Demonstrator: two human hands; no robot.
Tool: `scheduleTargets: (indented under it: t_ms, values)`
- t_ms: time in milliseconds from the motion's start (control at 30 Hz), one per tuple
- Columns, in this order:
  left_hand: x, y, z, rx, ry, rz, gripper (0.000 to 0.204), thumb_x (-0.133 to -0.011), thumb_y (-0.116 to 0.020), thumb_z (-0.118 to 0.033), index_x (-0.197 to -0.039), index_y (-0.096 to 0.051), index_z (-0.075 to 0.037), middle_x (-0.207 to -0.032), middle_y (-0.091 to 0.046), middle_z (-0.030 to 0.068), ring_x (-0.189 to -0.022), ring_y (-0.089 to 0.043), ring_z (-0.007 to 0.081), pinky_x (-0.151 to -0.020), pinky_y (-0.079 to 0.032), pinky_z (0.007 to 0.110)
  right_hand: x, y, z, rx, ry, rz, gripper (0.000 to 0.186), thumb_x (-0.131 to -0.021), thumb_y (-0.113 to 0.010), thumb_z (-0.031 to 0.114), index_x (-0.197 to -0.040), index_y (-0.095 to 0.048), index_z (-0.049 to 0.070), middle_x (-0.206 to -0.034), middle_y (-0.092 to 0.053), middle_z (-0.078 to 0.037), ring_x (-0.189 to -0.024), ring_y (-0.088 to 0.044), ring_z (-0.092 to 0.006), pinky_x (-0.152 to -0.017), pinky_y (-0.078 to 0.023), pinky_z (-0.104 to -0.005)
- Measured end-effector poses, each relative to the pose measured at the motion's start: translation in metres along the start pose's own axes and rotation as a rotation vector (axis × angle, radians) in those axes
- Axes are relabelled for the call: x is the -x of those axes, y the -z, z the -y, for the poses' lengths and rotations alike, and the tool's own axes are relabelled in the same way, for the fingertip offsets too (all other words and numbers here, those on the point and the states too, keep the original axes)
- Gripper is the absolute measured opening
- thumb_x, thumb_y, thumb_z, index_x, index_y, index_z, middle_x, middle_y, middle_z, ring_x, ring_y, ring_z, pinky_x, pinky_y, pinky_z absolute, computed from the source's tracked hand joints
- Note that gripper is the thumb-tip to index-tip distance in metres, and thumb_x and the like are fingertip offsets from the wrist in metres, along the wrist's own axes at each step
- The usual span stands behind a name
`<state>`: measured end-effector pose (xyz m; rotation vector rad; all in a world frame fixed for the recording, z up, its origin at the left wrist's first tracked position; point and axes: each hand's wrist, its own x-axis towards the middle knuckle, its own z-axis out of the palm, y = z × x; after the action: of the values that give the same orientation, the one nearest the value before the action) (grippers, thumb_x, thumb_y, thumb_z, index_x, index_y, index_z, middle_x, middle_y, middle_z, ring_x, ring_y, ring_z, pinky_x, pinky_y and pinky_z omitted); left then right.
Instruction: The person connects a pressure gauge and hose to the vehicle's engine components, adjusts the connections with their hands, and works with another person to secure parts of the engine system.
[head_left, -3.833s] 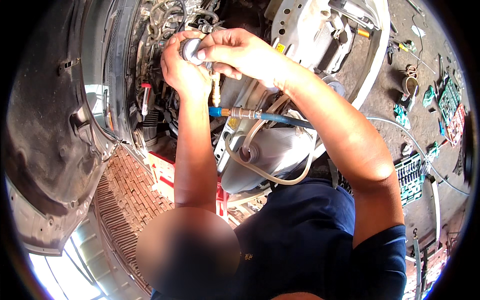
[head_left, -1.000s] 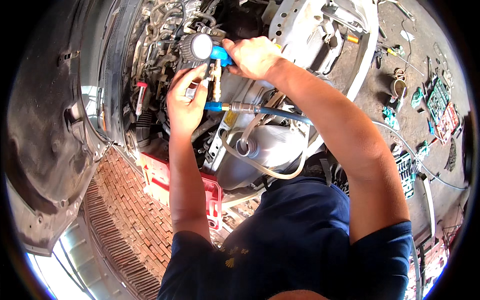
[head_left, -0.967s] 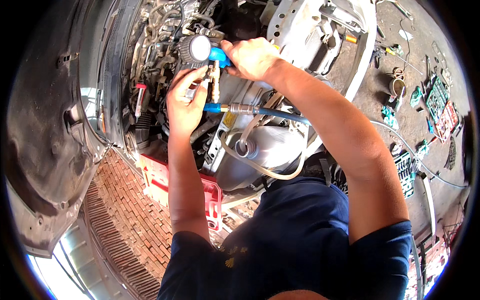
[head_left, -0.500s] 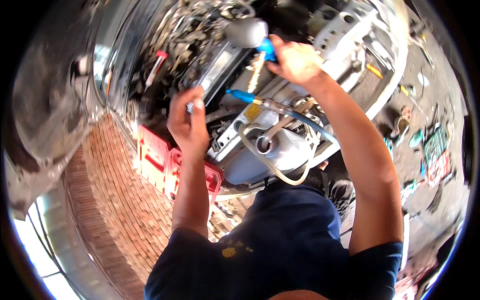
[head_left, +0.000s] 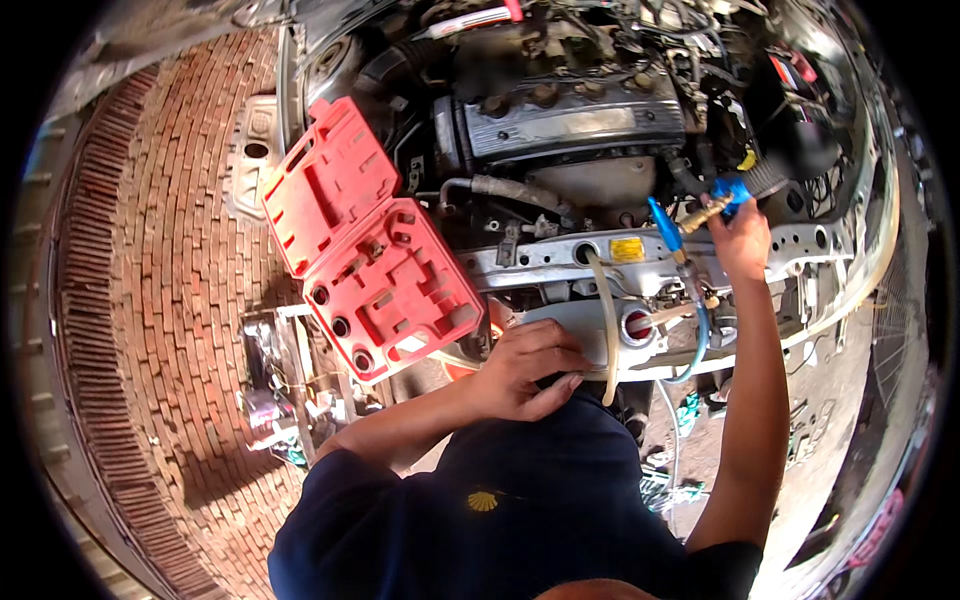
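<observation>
My right hand (head_left: 742, 244) is wrapped round a blue-and-brass air gun (head_left: 708, 212) above the car's front crossmember. Beside it, a blue nozzle-like fitting (head_left: 664, 226) joins a blue hose (head_left: 701, 335) running down past the bumper edge. My left hand (head_left: 530, 368) is in front of my body, its fingers curled in toward the thumb against the near side of a white plastic tank (head_left: 572, 328). Whatever those fingers may hold is hidden. A clear tube (head_left: 608, 330) hangs over the tank, and a brownish rod or tube enters its round mouth (head_left: 638, 322).
An opened red plastic tool case (head_left: 372, 245) lies left of the engine (head_left: 575, 128). A red-and-white tube (head_left: 475, 20) lies at the back. Brick paving (head_left: 190, 270) stretches along the left. Tools and rags are scattered on the ground beyond the bumper.
The view has swung toward the engine. My left hand has come down from the engine side to the tank. The air gun is still in my right hand.
</observation>
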<state>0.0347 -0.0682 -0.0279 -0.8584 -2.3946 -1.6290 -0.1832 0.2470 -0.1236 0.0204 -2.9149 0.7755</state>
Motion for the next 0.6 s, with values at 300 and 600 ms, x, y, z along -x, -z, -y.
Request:
scheduleTargets:
  t_ms: [300, 600]
  values:
    - [0.006, 0.019, 0.018, 0.005, 0.076, -0.195, 0.016, -0.085, -0.073, -0.005, -0.100, -0.073, -0.002, -0.095, -0.068, 0.0126, -0.083, -0.067, 0.0303, -0.072, -0.054, 0.039, -0.002, -0.002, 0.004, -0.064, -0.003, -0.036, 0.047, -0.089, -0.084, 0.046, -0.108, -0.070, 0.006, -0.084, -0.075, -0.015, -0.078, -0.073, -0.0394, -0.073, -0.055, -0.0473]
    - [-0.014, 0.031, 0.036, -0.426, 0.536, 0.182, 0.068, -0.096, -0.070, -0.040, -0.146, -0.054, 0.002, -0.160, -0.039, 0.0336, -0.153, -0.033, 0.0487, -0.127, -0.024, 0.058, -0.002, -0.005, -0.001, -0.053, 0.085, -0.072, 0.041, -0.088, -0.087, 0.035, -0.112, -0.068, 0.007, -0.089, -0.077, -0.012, -0.079, -0.076, -0.0356, -0.073, -0.057, -0.0433]
